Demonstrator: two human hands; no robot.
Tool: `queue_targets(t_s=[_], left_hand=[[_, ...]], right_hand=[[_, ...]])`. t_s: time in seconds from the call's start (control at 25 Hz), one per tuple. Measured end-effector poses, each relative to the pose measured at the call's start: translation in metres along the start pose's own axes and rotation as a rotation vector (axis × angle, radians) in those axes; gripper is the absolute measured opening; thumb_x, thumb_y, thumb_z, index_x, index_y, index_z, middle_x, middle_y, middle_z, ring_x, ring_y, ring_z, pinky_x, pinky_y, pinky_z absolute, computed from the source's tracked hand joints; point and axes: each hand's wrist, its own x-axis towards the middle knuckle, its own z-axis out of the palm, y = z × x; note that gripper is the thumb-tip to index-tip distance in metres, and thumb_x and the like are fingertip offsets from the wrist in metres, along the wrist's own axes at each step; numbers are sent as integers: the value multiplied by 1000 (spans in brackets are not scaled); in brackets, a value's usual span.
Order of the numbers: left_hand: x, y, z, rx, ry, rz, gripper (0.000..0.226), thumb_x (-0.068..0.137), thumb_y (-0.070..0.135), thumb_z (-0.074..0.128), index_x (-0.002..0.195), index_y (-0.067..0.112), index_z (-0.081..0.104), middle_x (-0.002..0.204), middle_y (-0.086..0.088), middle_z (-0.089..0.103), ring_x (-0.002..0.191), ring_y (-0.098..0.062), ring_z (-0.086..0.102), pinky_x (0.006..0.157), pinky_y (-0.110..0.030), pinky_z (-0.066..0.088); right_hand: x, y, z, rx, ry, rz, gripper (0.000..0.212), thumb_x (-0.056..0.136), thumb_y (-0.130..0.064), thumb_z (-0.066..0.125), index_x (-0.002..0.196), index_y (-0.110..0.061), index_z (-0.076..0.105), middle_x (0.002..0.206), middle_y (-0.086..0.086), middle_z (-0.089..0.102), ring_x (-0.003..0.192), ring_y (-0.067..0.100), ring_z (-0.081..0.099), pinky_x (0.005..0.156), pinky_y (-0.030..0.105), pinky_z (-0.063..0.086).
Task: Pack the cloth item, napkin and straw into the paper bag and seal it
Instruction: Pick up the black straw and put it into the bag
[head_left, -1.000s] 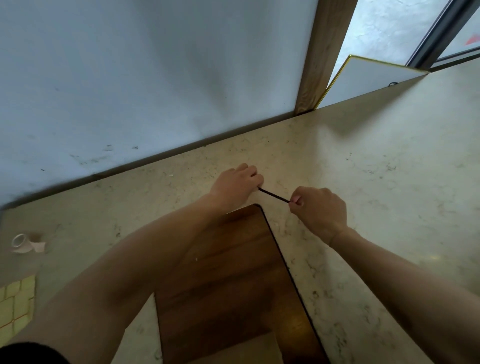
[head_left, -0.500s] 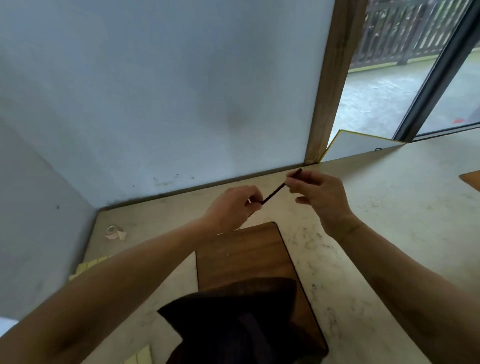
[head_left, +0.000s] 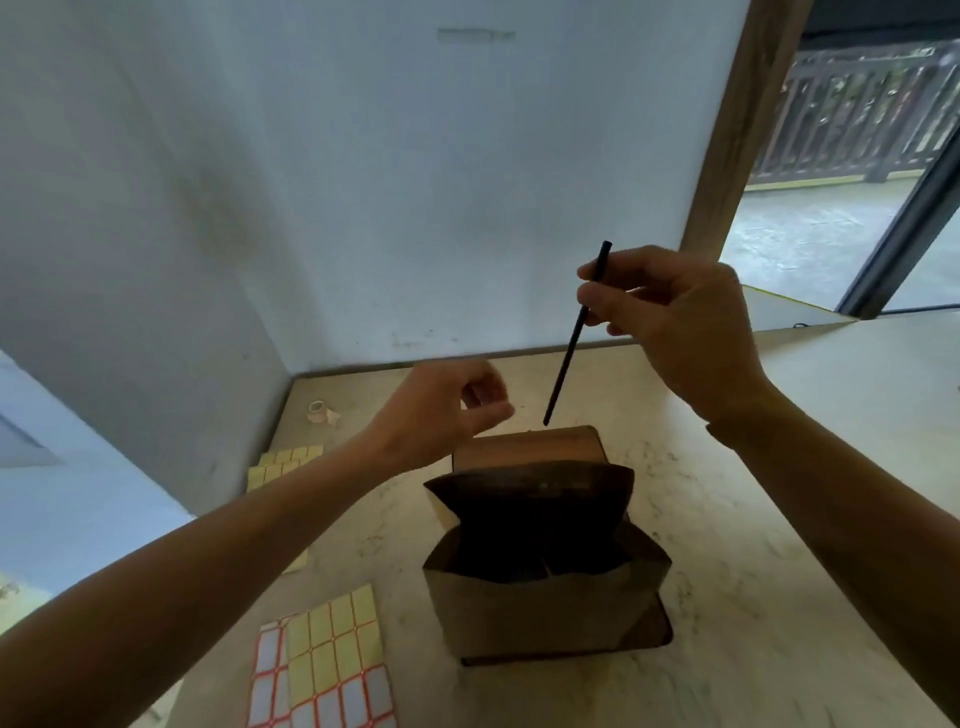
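Held nearly upright in the right hand (head_left: 685, 332), pinched between thumb and fingertips near its upper end: a thin black straw (head_left: 575, 332), its lower tip hanging free just above the far edge of a dark wooden board (head_left: 530, 446) and just beyond the open mouth of a brown paper bag (head_left: 540, 608). Probably gripped high and turned tip-down so as to drop straight into the bag. Left hand (head_left: 447, 410) hovering just beside the straw's lower tip, fingers loosely curled and holding nothing, seemingly ready to guide the straw or steady the bag. Bag standing upright on the board in the middle of a pale marble-patterned desk (head_left: 753, 545), top flaps spread wide, probably to leave a clear opening. Dark inside; cannot tell whether the cloth item and napkin are already in. Toward the desk's near-left edge, a sheet of yellow and white rectangular stickers with red borders (head_left: 327, 665); further back along the left edge, a second sheet of pale yellow stickers (head_left: 283, 467), and in the far-left corner a small roll of tape (head_left: 319, 411), presumably laid by for sealing. No readable writing, brand or label anywhere; stickers appear blank.
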Motion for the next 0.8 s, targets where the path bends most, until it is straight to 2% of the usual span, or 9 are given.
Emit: queue_targets(t_s=[0.08,0.16,0.28,0.4,0.52,0.56,0.64,0.72,0.8], left_hand=[[-26,-3,-3,72,-270,-32,10,86,29,69,94,26,66,87,13,67,82,1,62,74,-16,50],[-42,-4,4,251,-419,-54,15,85,34,68,98,28,66,92,13,67,84,-1,61,79,-26,53],[-51,-1,22,492,-494,-19,23,85,41,66,105,29,65,95,9,65,85,-10,59,75,-32,55],[-52,2,43,576,-563,-16,31,84,47,63,109,29,64,93,6,65,82,-15,62,69,-34,57],[-54,-1,59,614,-603,-30,42,81,56,61,113,30,61,97,7,65,90,-16,62,77,-36,57],[-56,-3,63,631,-605,-20,49,78,59,63,118,31,59,103,7,65,98,-16,60,88,-38,52],[-61,-5,69,645,-609,-5,68,71,65,65,130,35,50,123,7,60,120,-20,49,109,-45,33],[-67,-8,72,655,-609,-7,89,64,71,67,140,35,38,140,4,49,135,-24,35,116,-50,16],[-72,-11,74,680,-592,2,101,61,74,67,145,34,29,148,2,40,140,-25,27,118,-52,9]], right_hand=[[-18,-3,9,-88,-220,16,20,80,-24,73,100,-23,72,87,-11,74,75,4,72,75,21,56],[-34,2,21,-217,-424,14,18,80,-25,73,98,-24,73,87,-13,73,76,1,70,78,19,55],[-56,17,40,-420,-640,-14,15,83,-33,69,96,-28,73,87,-15,71,80,0,66,81,21,54],[-75,36,53,-585,-756,-6,15,85,-33,65,98,-29,71,90,-12,71,82,5,64,84,28,53],[-90,55,60,-650,-824,66,16,86,-30,63,101,-31,70,94,-10,71,84,9,64,84,31,54],[-94,60,60,-660,-850,108,18,87,-29,63,103,-31,69,96,-9,71,85,10,65,84,32,55],[-99,67,60,-720,-894,161,19,87,-26,61,104,-31,69,97,-7,71,86,14,66,83,34,56],[-103,69,59,-830,-917,177,19,88,-24,59,101,-31,69,92,-5,70,82,17,67,77,37,58],[-105,70,60,-952,-920,164,18,89,-21,55,96,-29,70,83,-4,67,74,19,65,68,36,58]])
